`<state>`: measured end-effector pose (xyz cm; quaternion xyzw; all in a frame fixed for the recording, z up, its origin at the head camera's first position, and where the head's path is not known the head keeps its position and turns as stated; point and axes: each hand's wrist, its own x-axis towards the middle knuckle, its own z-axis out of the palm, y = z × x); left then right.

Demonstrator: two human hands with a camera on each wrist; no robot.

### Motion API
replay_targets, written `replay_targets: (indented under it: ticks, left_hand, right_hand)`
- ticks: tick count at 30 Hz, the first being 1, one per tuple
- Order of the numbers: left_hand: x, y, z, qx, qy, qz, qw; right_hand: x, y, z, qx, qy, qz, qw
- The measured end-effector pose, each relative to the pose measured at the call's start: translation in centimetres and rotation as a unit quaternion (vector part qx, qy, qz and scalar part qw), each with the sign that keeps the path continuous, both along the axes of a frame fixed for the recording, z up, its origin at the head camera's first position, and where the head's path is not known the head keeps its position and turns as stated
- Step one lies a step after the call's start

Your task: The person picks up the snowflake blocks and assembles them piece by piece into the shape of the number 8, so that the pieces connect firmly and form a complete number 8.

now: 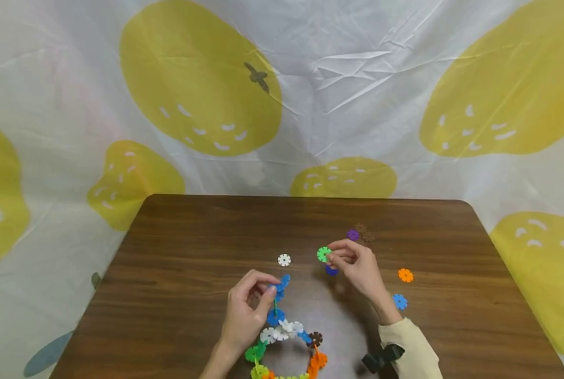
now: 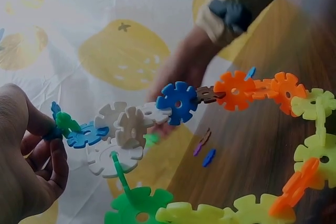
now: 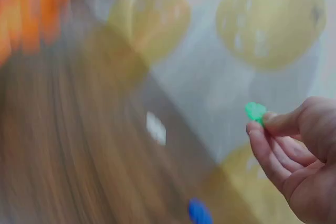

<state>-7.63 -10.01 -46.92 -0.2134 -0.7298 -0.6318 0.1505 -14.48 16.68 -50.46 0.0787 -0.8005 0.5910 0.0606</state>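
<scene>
Between thumb and fingers my left hand (image 1: 246,308) pinches a blue notched disc (image 1: 280,287) at the end of a chain. Below it a small green disc and another blue disc (image 1: 275,317) link to a ring of interlocked discs, with white (image 2: 113,121), blue (image 2: 177,103), brown, orange (image 2: 234,91), yellow-green (image 2: 254,209) and green (image 2: 139,206) pieces. My right hand (image 1: 360,268) holds a loose green notched disc (image 1: 324,255) by its edge, raised over the table, apart from the chain. In the right wrist view that green disc (image 3: 255,111) sits at the fingertips.
On the brown wooden table (image 1: 192,237) lie loose discs: white (image 1: 284,260), dark blue (image 1: 331,270), purple (image 1: 353,235), brown (image 1: 364,232), orange (image 1: 405,275) and blue (image 1: 400,301). Behind the table hangs a white cloth (image 1: 310,121) printed with yellow fruit.
</scene>
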Motion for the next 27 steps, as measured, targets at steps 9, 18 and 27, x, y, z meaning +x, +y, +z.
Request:
replay_targets:
  ticks: [9, 18, 27]
  left_hand:
    - [-0.1, 0.0, 0.2, 0.011, 0.021, -0.008, 0.9997]
    - [0.2, 0.2, 0.6, 0.016, 0.03, -0.02, 0.9992]
    - [0.4, 0.4, 0.5, 0.019, 0.038, -0.009, 0.9991]
  right_hand:
    - [4.9, -4.4, 5.5, -0.116, 0.081, 0.09, 0.9859]
    - [6.3, -5.5, 6.7, -0.104, 0.1, 0.071, 0.987]
    - [6.5, -5.8, 6.1, -0.114, 0.123, 0.09, 0.9816]
